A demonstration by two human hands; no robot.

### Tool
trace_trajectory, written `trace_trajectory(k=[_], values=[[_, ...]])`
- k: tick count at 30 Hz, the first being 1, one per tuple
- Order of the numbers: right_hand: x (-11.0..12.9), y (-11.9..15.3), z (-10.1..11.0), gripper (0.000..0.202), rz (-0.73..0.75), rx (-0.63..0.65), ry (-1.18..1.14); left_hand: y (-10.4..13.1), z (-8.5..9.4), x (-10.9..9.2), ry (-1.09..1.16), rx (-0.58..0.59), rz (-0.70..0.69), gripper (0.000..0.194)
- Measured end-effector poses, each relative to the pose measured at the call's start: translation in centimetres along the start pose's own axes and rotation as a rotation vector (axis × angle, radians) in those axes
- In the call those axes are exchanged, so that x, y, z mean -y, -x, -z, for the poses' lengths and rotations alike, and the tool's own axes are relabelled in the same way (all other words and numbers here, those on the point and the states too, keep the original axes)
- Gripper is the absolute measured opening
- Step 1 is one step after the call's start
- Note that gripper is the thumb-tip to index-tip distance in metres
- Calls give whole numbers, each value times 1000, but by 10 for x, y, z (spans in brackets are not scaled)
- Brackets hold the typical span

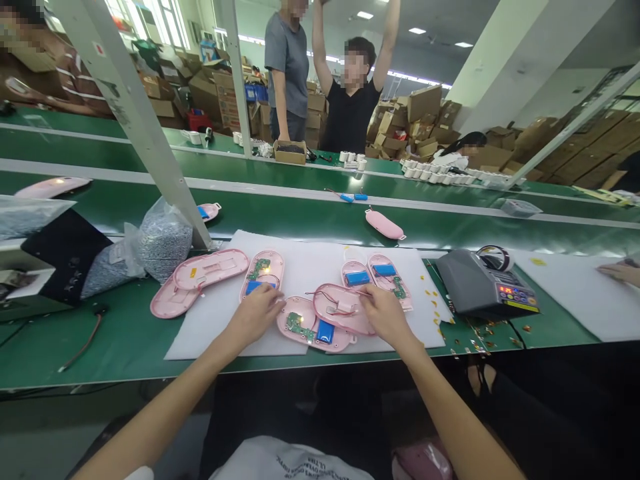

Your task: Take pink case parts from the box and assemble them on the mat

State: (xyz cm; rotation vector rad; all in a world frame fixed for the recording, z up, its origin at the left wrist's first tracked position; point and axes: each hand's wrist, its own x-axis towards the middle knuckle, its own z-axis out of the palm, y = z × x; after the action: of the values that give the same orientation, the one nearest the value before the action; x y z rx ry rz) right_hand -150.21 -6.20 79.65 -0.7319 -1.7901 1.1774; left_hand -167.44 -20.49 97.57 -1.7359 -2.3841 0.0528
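My right hand (387, 315) pinches the right end of a pink plastic cover (327, 303), its inner side up with thin red wires and a small white connector. This cover overlaps a pink shell (295, 307) holding a green circuit board (300, 328) with a small light and a blue battery (325, 331). Beside that shell's left end is my left hand (257, 315), its fingers loosely extended and slightly apart. Partly behind it lies another lit pink shell (274, 262) with a board and battery. Beyond my right hand are two more shells with blue batteries (357, 278).
White foam sheets (210, 343) cover the green bench. Stacked pink covers (210, 269) and clear bags (165, 237) stand left. A grey tape dispenser (480, 287) is right, with yellow scraps around. A closed pink case (385, 225) lies beyond; a co-worker's hand (620, 272) rests far right.
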Motion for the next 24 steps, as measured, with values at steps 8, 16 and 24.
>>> trace_trajectory(k=[8, 16, 24], values=[[12, 8, -4, 24, -18, -34, 76, -12, 7, -7, 40, 100, 88, 27], [7, 16, -29, 34, 31, -92, 117, -3, -6, 11, 556, -42, 270, 26], [-48, 13, -72, 28, 218, -199, 65, 35, -19, 22, 297, -294, 167, 3]])
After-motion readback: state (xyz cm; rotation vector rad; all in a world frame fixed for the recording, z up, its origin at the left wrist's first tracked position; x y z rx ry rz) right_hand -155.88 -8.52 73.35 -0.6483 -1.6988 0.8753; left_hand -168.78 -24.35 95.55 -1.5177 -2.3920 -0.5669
